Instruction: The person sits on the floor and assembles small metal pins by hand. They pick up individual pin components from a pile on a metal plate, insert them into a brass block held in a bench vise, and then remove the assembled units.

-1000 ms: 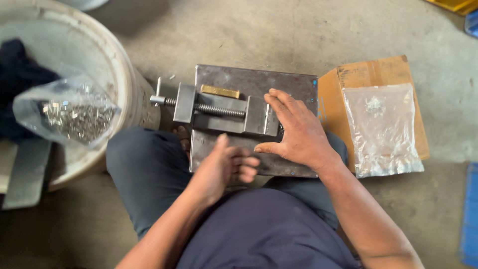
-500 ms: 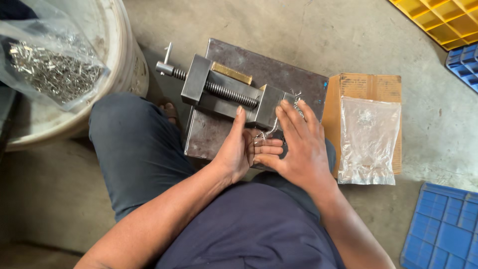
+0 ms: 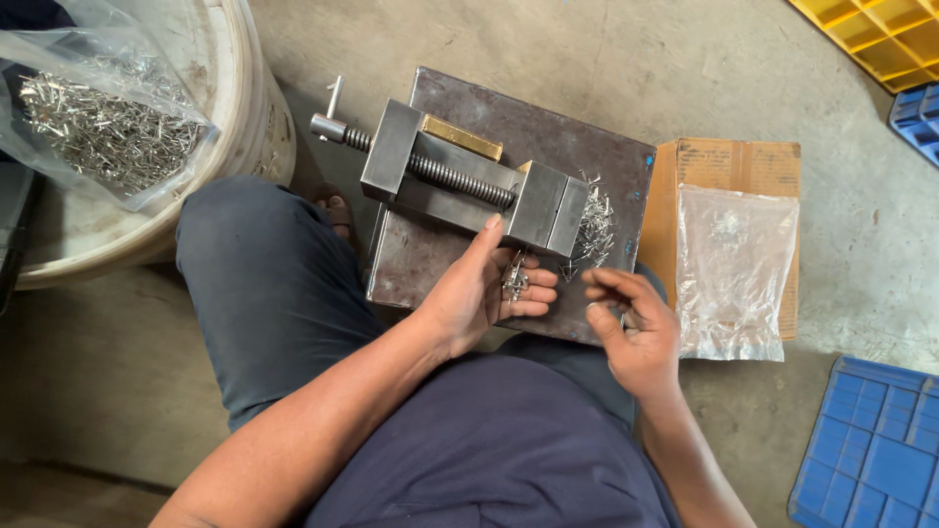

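A steel vise (image 3: 460, 181) with a threaded screw lies on a dark metal plate (image 3: 587, 156) in front of my knees. My left hand (image 3: 484, 288) rests palm up against the vise and cups a small bunch of shiny metal pins (image 3: 514, 279). My right hand (image 3: 631, 328) hovers just right of it, fingers pinched together; whether a pin sits between them is too small to tell. A loose pile of the same pins (image 3: 595, 227) lies on the plate by the vise's right end.
A white bucket (image 3: 249, 117) at the left holds a clear bag of metal pins (image 3: 103, 122). A cardboard box (image 3: 734, 166) with a clear plastic bag (image 3: 736, 269) on it lies to the right. Blue trays (image 3: 871, 450) and a yellow tray (image 3: 880, 34) sit on the concrete floor.
My hands have drawn apart: the right pulled back to the right from the left palm. The left stays cupped with pins. The view shifted, showing more of the plate and pin pile.
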